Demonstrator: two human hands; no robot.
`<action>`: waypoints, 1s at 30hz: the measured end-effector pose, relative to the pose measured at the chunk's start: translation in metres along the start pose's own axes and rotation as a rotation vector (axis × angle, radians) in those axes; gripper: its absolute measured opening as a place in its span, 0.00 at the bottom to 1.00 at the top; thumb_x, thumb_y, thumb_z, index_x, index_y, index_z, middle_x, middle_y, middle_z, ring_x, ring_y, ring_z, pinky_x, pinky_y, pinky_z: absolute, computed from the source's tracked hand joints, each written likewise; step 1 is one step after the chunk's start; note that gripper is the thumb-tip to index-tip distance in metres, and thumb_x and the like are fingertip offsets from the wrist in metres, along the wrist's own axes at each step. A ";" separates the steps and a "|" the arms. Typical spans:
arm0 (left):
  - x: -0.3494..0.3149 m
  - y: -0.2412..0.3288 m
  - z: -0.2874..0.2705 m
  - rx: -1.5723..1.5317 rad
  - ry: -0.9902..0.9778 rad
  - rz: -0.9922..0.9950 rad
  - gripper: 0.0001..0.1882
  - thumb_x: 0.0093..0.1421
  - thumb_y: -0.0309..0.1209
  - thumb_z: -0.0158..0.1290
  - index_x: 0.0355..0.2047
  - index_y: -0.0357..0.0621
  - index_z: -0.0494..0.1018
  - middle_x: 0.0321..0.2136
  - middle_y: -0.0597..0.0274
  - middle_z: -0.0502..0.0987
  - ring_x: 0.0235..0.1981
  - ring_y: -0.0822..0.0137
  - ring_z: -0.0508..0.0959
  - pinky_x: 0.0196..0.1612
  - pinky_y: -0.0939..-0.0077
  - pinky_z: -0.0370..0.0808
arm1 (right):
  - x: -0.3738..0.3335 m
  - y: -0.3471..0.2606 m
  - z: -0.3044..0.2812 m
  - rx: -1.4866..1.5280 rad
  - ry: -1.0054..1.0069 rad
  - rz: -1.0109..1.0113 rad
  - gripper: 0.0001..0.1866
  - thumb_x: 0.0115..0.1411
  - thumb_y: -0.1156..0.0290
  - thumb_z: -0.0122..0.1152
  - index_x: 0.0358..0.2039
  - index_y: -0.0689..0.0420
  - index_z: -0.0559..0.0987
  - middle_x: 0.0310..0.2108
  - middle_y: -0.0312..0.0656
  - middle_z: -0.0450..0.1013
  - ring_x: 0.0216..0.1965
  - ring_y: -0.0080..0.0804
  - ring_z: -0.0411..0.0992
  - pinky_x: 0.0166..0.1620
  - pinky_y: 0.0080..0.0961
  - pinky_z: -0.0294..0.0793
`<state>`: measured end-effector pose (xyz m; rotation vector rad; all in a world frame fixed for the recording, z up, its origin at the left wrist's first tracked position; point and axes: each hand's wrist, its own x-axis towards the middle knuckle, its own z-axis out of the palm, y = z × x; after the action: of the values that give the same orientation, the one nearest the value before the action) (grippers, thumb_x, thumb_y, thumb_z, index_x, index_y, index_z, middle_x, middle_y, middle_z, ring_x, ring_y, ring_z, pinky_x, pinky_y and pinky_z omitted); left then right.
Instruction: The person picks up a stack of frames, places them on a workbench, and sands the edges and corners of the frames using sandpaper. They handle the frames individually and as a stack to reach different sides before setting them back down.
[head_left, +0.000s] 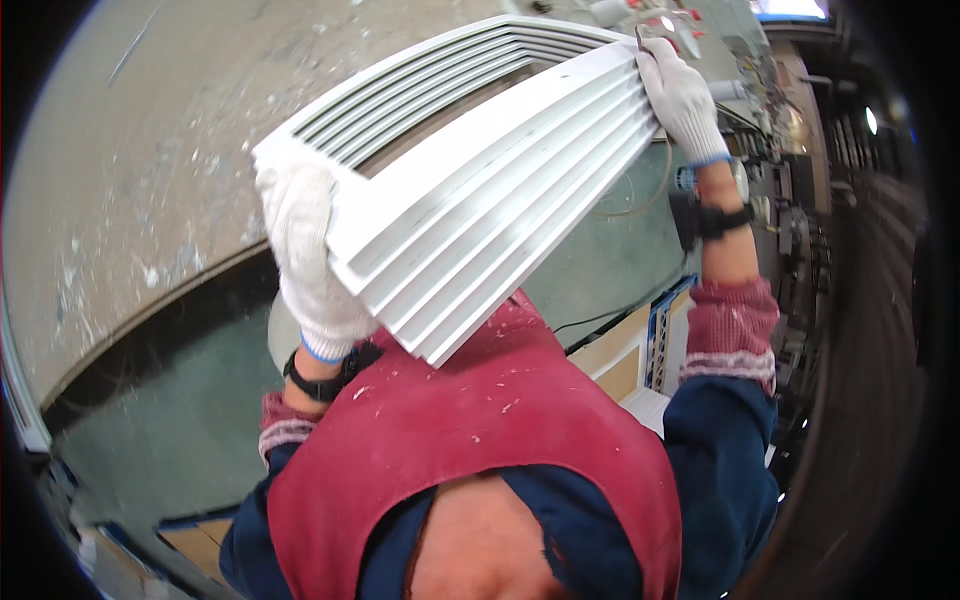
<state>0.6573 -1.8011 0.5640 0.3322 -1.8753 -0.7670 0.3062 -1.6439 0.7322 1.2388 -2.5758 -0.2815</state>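
Your left hand (303,245) and right hand (683,98) gripped a white ribbed frame (490,180) by its ends, where a slackened hold risked a drop.

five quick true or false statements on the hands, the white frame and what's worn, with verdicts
1. The left hand grips the white frame. True.
2. The right hand is bare. False: it wears a white glove.
3. Long parallel ridges run along the white frame. True.
4. The apron is green. False: it is dark red.
5. A black band is worn on the right arm. True.
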 end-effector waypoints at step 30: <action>-0.024 0.000 -0.002 -0.084 -0.109 -0.325 0.35 0.65 0.44 0.55 0.65 0.37 0.59 0.60 0.46 0.67 0.65 0.46 0.65 0.71 0.42 0.53 | 0.035 0.065 0.047 -0.165 0.002 -0.056 0.13 0.70 0.65 0.47 0.48 0.53 0.77 0.45 0.49 0.76 0.36 0.43 0.78 0.38 0.37 0.79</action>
<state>0.6693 -1.7881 0.5471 0.5605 -1.9080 -1.0982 0.2225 -1.6292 0.7119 1.2509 -2.4622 -0.4929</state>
